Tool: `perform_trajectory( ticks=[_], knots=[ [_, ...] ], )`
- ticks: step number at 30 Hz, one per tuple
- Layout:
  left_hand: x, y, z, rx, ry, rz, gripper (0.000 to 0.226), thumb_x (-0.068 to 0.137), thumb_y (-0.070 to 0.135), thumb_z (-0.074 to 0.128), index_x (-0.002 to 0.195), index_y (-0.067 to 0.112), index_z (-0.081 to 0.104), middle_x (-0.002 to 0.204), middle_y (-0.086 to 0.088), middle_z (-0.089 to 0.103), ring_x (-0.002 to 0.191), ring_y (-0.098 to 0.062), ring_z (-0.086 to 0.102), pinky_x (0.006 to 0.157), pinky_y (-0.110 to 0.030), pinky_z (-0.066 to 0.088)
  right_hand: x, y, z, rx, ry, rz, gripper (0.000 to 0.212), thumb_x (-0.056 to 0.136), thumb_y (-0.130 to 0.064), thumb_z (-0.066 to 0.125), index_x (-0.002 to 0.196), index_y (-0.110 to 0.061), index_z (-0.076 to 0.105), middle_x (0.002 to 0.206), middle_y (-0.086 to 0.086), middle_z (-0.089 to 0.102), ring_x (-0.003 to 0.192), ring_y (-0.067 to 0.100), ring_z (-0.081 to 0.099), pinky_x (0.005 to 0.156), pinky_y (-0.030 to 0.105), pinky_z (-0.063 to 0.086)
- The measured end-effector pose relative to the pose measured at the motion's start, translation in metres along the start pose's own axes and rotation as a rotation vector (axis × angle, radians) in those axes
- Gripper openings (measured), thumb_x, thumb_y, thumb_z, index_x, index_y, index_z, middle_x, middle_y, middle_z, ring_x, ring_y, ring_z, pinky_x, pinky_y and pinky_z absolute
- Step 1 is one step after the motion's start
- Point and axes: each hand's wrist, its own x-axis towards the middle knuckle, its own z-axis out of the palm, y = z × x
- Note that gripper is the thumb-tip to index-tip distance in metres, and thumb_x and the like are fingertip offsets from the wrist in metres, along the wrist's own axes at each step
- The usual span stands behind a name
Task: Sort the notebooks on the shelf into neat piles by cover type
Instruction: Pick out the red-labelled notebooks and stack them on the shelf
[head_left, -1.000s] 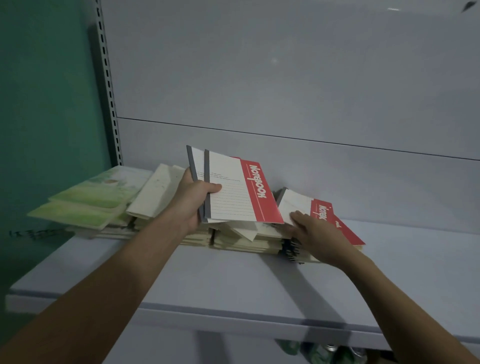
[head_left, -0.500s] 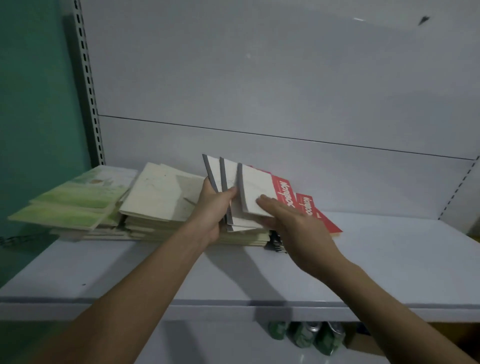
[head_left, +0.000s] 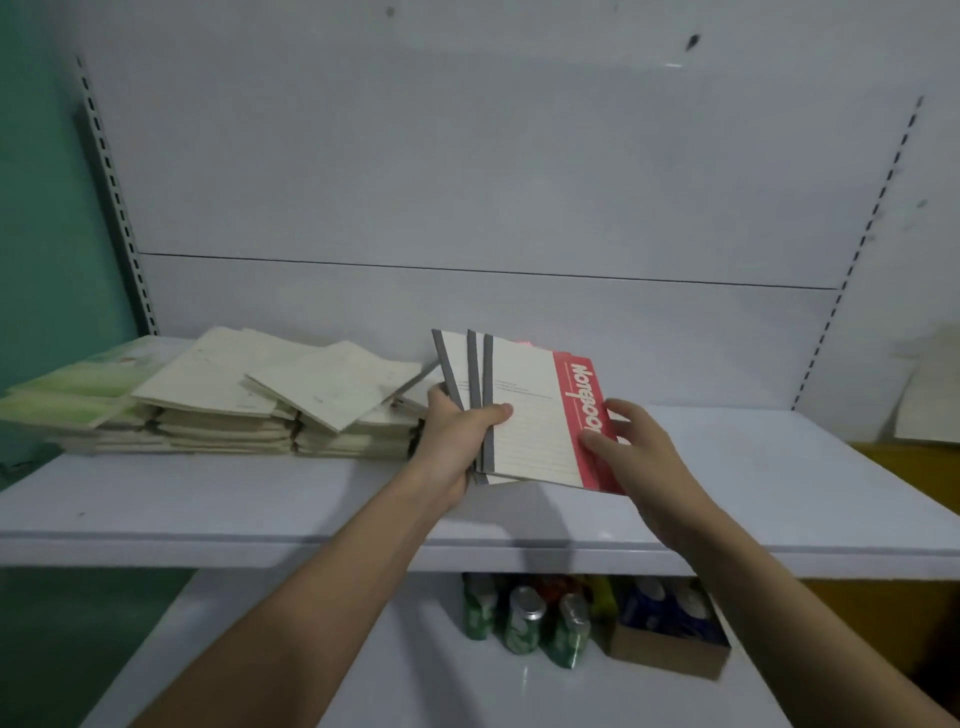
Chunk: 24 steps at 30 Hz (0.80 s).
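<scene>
Left hand (head_left: 457, 441) now grips three red-and-white, grey-spined notebooks (head_left: 530, 415) lifted clear of the cream stacks (head_left: 291, 410), right hand's (head_left: 631, 452) straight fingers steadying them; red-cover pile next.

Three fanned, grey-spined white notebooks with red cover bands (head_left: 524, 415) stand tilted above the white shelf (head_left: 260, 499), right of cream-covered notebook piles (head_left: 280, 410) and green-covered notebooks (head_left: 67, 395).
</scene>
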Motion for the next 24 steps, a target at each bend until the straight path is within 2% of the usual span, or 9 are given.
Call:
perform_trajectory(
  ticks=[3,6,11,15,17,20,22,24],
  knots=[
    [-0.019,-0.022,0.056,-0.003,-0.006,-0.050,0.048,0.085,0.002,0.068,0.125,0.010,0.043,0.112,-0.008,0.068,0.097,-0.022,0.068,0.067,-0.032,0.055,-0.009,0.023,-0.055,0.084,0.029,0.074,0.051,0.095,-0.015,0.059,0.142,-0.015,0.038,0.121,0.003,0.060,0.097,0.020,0.068,0.081,0.038,0.059],
    [-0.029,-0.041,0.106,-0.019,-0.038,-0.120,0.043,0.088,0.002,0.063,0.125,0.011,0.042,0.114,-0.009,0.066,0.098,-0.022,0.067,0.071,-0.036,0.057,-0.012,0.040,-0.106,0.088,0.086,0.089,0.050,0.094,-0.013,0.061,0.140,-0.014,0.041,0.119,0.002,0.060,0.098,0.021,0.067,0.085,0.043,0.058],
    [-0.029,-0.062,0.174,0.049,-0.138,-0.157,0.042,0.091,0.005,0.061,0.128,0.013,0.044,0.114,-0.008,0.065,0.097,-0.019,0.066,0.072,-0.032,0.055,-0.002,0.075,-0.176,0.028,0.188,0.077,0.046,0.093,-0.018,0.062,0.136,-0.022,0.045,0.111,-0.008,0.058,0.090,0.013,0.067,0.062,0.023,0.056],
    [-0.011,-0.090,0.217,0.130,-0.220,-0.192,0.040,0.090,0.000,0.061,0.128,0.011,0.052,0.116,-0.007,0.067,0.100,-0.021,0.067,0.079,-0.036,0.057,0.019,0.105,-0.219,-0.005,0.245,0.090,0.047,0.093,-0.019,0.062,0.137,-0.023,0.045,0.117,-0.006,0.058,0.091,0.011,0.065,0.060,0.020,0.053],
    [0.002,-0.107,0.238,0.161,-0.225,-0.203,0.048,0.088,-0.003,0.063,0.131,0.012,0.049,0.115,-0.008,0.068,0.100,-0.022,0.068,0.082,-0.039,0.058,0.032,0.119,-0.236,-0.039,0.261,0.100,0.047,0.093,-0.019,0.062,0.137,-0.023,0.044,0.121,-0.005,0.058,0.093,0.012,0.064,0.061,0.020,0.052],
    [0.029,-0.134,0.276,0.195,-0.213,-0.211,0.061,0.087,-0.006,0.064,0.138,0.012,0.037,0.108,-0.003,0.066,0.103,-0.022,0.065,0.091,-0.046,0.054,0.060,0.137,-0.264,-0.100,0.282,0.125,0.050,0.093,-0.017,0.063,0.138,-0.021,0.044,0.124,-0.003,0.058,0.100,0.016,0.063,0.070,0.026,0.055],
    [0.050,-0.152,0.304,0.216,-0.238,-0.210,0.056,0.089,-0.007,0.060,0.135,0.013,0.037,0.102,0.004,0.063,0.104,-0.022,0.063,0.091,-0.041,0.053,0.082,0.147,-0.286,-0.132,0.284,0.147,0.049,0.093,-0.015,0.062,0.138,-0.019,0.044,0.121,-0.003,0.058,0.103,0.018,0.063,0.081,0.034,0.057],
    [0.072,-0.167,0.334,0.238,-0.275,-0.215,0.045,0.089,-0.008,0.056,0.128,0.012,0.044,0.108,0.001,0.064,0.105,-0.021,0.062,0.085,-0.033,0.053,0.106,0.155,-0.310,-0.165,0.275,0.178,0.046,0.093,-0.012,0.061,0.136,-0.017,0.046,0.119,-0.002,0.060,0.102,0.019,0.064,0.085,0.038,0.057]
  ],
)
